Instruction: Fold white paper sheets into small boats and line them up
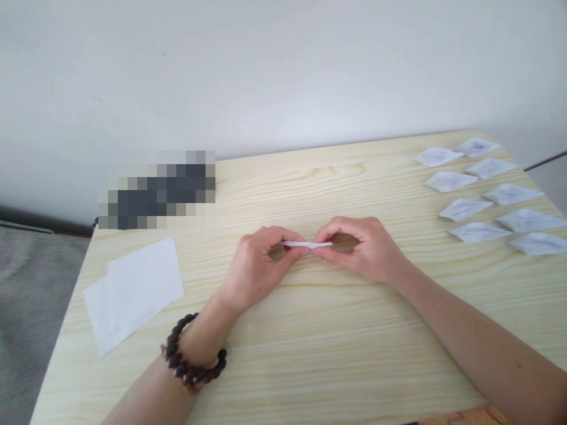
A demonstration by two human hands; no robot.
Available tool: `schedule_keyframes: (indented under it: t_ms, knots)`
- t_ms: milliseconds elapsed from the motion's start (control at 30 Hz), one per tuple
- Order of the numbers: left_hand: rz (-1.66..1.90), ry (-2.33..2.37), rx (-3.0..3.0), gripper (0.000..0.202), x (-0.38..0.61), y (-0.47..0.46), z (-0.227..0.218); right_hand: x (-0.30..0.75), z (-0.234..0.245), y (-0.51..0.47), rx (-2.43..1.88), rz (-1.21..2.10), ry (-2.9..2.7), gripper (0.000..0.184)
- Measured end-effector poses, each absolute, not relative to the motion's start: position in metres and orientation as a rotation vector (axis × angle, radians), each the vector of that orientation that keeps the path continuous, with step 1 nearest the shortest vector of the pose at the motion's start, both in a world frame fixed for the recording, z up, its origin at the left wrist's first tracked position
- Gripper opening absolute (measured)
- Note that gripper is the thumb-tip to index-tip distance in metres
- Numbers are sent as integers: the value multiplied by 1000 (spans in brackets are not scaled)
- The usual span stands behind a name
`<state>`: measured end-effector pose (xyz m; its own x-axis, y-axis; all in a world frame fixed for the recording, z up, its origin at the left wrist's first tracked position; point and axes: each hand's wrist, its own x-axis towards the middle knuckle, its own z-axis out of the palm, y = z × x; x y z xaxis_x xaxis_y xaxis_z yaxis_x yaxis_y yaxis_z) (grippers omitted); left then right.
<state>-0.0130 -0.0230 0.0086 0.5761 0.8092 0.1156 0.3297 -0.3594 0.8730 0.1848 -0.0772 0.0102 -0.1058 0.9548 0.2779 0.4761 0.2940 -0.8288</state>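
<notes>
The left hand [259, 265] and right hand [367, 247] together pinch a small folded white paper piece [308, 244], seen edge-on, over the pale wood-grain table [332, 342]. Overlapping flat white paper sheets [144, 286] lie at left, pointed folded white paper shapes [465, 209] in two columns at right.

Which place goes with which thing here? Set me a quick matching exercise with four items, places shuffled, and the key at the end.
Things:
1. Thin folded paper
2. Flat white sheets
3. Pointed folded papers
4. Dark beaded bracelet

Places:
A. Set out in two lines at the right of the table
B. Around the left wrist
C. Pinched between the left hand and the right hand
D. Overlapping at the left of the table

Pairs: 1-C, 2-D, 3-A, 4-B
</notes>
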Motion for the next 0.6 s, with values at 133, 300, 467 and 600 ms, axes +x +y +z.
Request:
schedule_keyframes:
  t_ms: [133, 300, 467, 600]
  knots:
    - [686, 906, 1907, 7, -13, -22, 11, 186, 9, -78, -1289, 828, -1662, 5]
    - [719, 889, 1899, 10, -14, -19, 12, 191, 5, -77, -1281, 824, -1611, 5]
    - [790, 779, 1994, 10, -15, -20, 14, 191, 5, -77, -1203, 742, -1695, 5]
    - [825, 803, 2048, 11, -14, -23, 18, 189, 10, -77, -1260, 752, -1684, 11]
